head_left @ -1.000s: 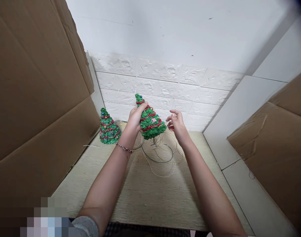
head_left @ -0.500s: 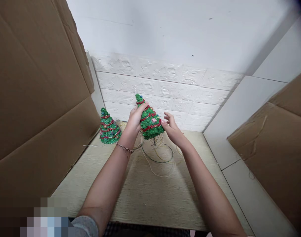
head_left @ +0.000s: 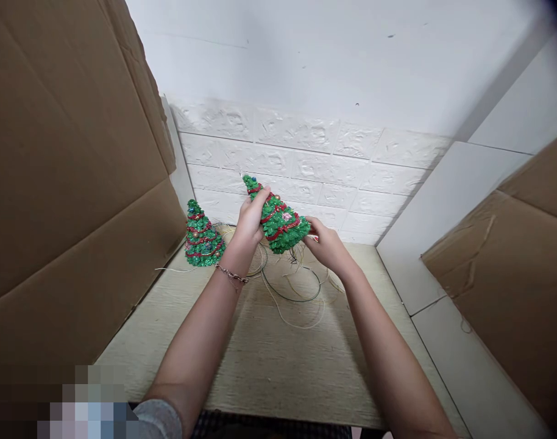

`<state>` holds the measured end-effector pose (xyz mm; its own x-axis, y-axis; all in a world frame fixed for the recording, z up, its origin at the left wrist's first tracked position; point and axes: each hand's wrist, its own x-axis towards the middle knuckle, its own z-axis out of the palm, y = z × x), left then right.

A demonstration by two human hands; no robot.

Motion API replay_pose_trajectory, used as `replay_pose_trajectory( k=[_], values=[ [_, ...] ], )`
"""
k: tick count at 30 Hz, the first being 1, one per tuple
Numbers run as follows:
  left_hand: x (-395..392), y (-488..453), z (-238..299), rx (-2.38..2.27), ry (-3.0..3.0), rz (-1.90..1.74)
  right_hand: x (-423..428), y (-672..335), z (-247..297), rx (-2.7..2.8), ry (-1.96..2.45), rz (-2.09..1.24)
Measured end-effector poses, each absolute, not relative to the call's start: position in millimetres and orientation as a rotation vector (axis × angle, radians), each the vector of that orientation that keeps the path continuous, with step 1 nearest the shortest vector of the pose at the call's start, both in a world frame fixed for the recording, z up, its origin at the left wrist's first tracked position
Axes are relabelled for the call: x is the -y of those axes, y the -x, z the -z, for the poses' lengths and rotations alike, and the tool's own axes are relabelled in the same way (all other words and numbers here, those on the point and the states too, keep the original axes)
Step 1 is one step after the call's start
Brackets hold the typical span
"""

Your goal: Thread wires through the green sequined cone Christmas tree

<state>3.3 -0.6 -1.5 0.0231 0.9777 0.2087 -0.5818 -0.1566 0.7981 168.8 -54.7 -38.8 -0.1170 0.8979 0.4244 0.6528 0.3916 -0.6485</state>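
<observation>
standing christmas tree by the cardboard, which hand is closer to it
Left. The left hand is just right of the standing Christmas tree, apart from it; the right hand is farther right, beyond the held tree.

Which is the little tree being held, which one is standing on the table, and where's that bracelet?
Held glitter Christmas tree [head_left: 278, 223]: head view, point on its middle, near the red garland.
Standing glitter Christmas tree [head_left: 202, 241]: head view, point on its green body.
Chain bracelet [head_left: 231, 275]: head view, point on its links.

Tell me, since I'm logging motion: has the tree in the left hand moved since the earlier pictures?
Yes: the green glitter tree has tipped over, its top now further left against the white brick-pattern wall.
</observation>
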Motion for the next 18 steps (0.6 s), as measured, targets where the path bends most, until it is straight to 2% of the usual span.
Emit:
replay_pose_trajectory(
  k=[4,11,18],
  values=[
    [14,-15,-4,-0.513,-1.083,-1.434,41,-176,52,1.795,1.304,-0.393],
    [31,-25,-12,-0.655,-1.276,-1.353,36,-185,56,1.698,1.088,-0.792],
    [29,-13,-15,-0.745,-1.517,-1.226,41,-181,54,1.708,1.121,-0.966]
  ],
)
